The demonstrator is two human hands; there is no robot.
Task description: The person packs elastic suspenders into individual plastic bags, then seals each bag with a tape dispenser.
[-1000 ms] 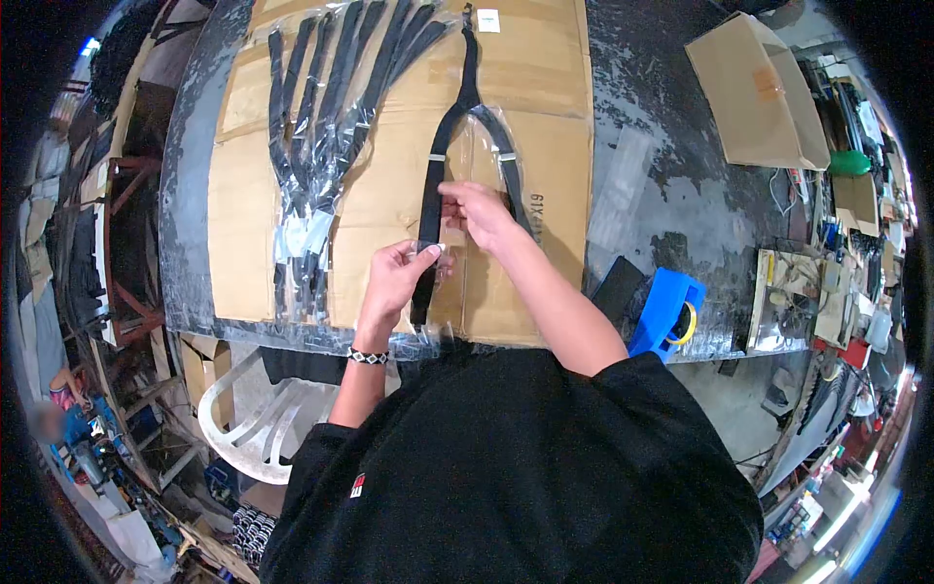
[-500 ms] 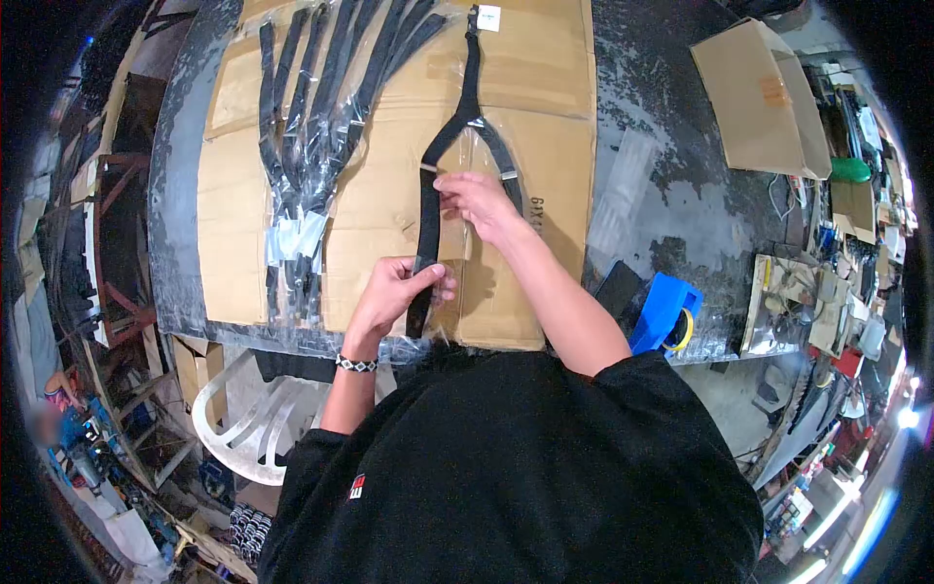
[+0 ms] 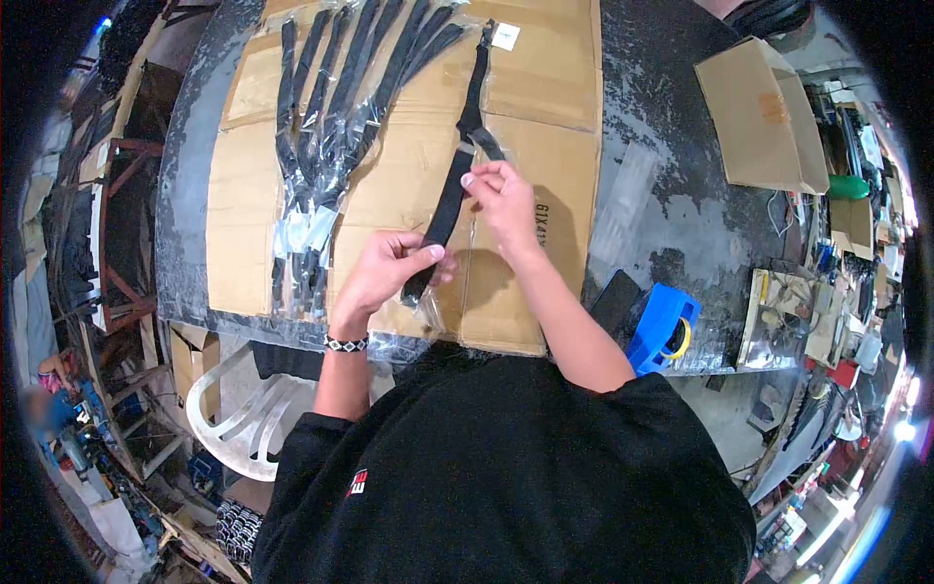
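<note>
Black Y-shaped suspenders [image 3: 474, 92] with a white tag [image 3: 505, 37] at the far end lie partly in clear plastic on the flattened cardboard [image 3: 545, 146]. My left hand [image 3: 391, 268] pinches the lower part of the straps between thumb and fingers. Higher up, near a metal slider, my right hand [image 3: 503, 200] is closed on the strap's edge. The held length slants up and to the right between both hands. To the left lies a bundle of black straps [image 3: 336, 107] in clear plastic, gathered at its lower part.
On the dark table [image 3: 652, 117], right of the cardboard, sit a blue tape dispenser [image 3: 650, 326] and a black flat object [image 3: 616, 300]. An open cardboard box [image 3: 754, 122] stands at the back right. Below the table's left edge is a white plastic chair [image 3: 209, 399].
The two strap branches, spread apart before, now lie closer together. The held length has tilted to the right, and my right hand has shifted right with it. The whole view has shifted slightly.
</note>
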